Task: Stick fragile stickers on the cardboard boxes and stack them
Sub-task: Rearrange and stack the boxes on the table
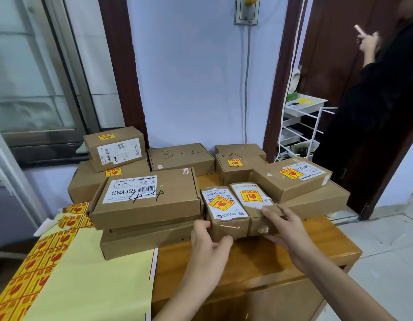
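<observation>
Both hands, left (206, 243) and right (284, 228), grip two stickered small boxes (226, 212); beside them, the 4-4 box (150, 198) lacks a sticker

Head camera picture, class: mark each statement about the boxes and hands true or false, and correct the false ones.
1. The two small brown cardboard boxes nearest the person both carry a yellow-and-red fragile sticker. True.
2. The left hand rests on the yellow sticker sheet. False: it grips the front left corner of the small boxes.
3. The flat brown cardboard box marked 3-2 shows a fragile sticker on top. False: no yellow-and-red sticker shows on its top.
4. The right hand holds the right small box. True.
5. The brown cardboard box with the 12V4A-5525 label lies on another box. True.
</observation>
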